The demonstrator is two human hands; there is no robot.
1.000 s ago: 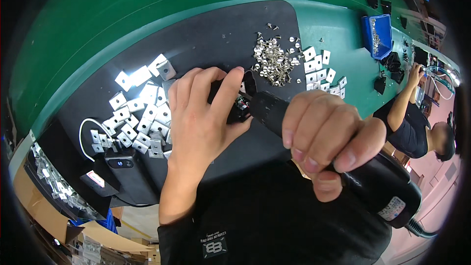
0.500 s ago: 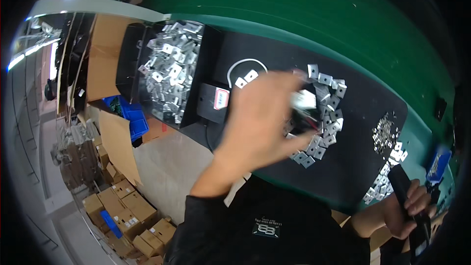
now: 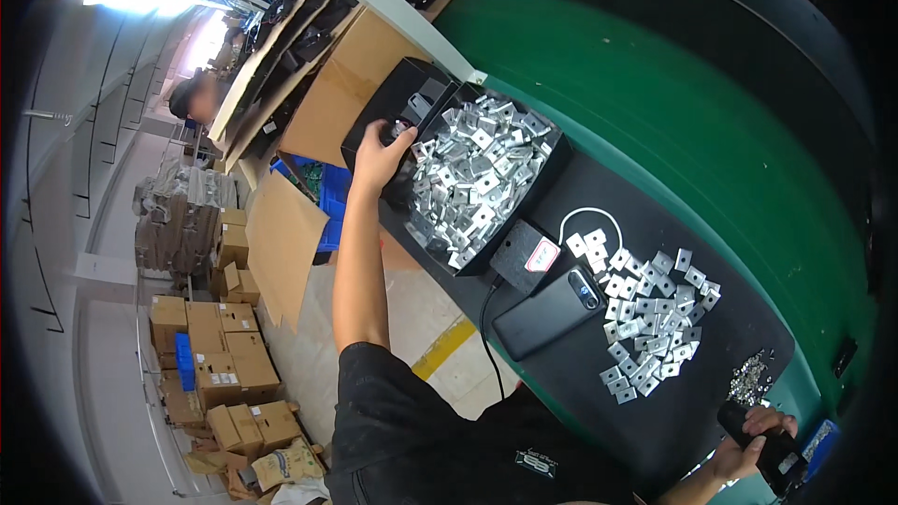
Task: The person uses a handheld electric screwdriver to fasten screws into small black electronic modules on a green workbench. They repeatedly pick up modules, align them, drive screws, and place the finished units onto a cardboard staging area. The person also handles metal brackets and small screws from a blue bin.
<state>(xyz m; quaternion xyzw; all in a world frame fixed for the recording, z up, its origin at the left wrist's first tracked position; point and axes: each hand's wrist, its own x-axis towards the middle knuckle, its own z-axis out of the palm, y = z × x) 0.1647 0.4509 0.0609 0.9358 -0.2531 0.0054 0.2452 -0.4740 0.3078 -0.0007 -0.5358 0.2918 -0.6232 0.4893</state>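
A person in black sleeves works at a worktop (image 3: 797,397) seen from above, the arms spread wide apart. The left hand (image 3: 382,157) reaches far out to upper left, over a black box (image 3: 372,110) that stands just beside a black bin (image 3: 531,209) heaped with small silver plates (image 3: 482,164). Its fingers are partly curled, with thumb and forefinger near each other at a dark part (image 3: 402,134); whether they grip it or only touch it, I cannot tell. The right hand (image 3: 756,444), at lower right, is wrapped closed around a black power driver (image 3: 733,418), held near a pile of small metal screws (image 3: 748,376) and a blue tray (image 3: 822,446). Between the hands lies a black mat (image 3: 645,229). On it, next to the bin, are a black block (image 3: 516,255) with a red-edged white label and a black power bank (image 3: 547,320) with a small lit display. A white cable (image 3: 586,211) loops above the power bank, and loose square plates (image 3: 655,323), each with a hole, lie scattered to its right. Beyond the worktop, at left, are a bent cardboard sheet (image 3: 281,248), stacked brown cartons (image 3: 220,346) and a pale floor (image 3: 472,379) with a yellow stripe (image 3: 444,348).
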